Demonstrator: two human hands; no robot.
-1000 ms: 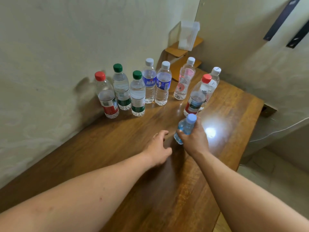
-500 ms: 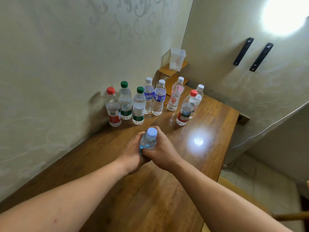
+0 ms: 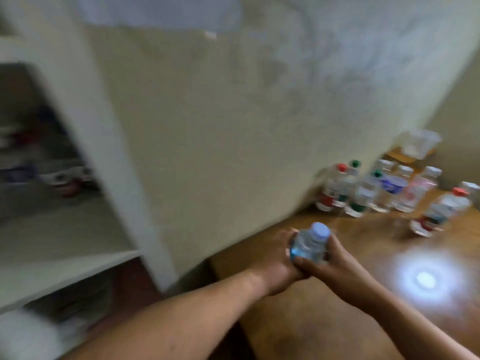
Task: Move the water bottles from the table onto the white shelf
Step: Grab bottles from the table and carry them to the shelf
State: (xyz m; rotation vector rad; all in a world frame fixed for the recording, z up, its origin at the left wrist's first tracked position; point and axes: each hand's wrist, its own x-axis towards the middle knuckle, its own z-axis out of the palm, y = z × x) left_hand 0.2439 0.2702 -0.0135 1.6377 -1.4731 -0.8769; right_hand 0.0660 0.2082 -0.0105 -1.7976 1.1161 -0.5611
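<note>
The picture is blurred by motion. A small clear water bottle with a pale blue cap [image 3: 311, 244] is held above the left end of the wooden table [image 3: 324, 320]. My left hand [image 3: 279, 258] wraps its left side and my right hand [image 3: 322, 263] grips its lower right, so both are shut on it. Several other water bottles [image 3: 376, 193] with red, green and white caps stand against the wall at the table's far side. The white shelf [image 3: 67, 266] is at the left, with blurred items on its upper boards.
A cream wall [image 3: 233, 126] runs behind the table. The shelf's white upright post [image 3: 111, 152] stands between shelf and wall. A clear plastic container [image 3: 419, 145] sits on a small wooden stand in the far corner. A bright light spot [image 3: 426, 279] lies on the tabletop.
The view has swung left, bringing the white shelf into sight. My left hand joined my right on the small bottle, and both carried it toward the table's left end.
</note>
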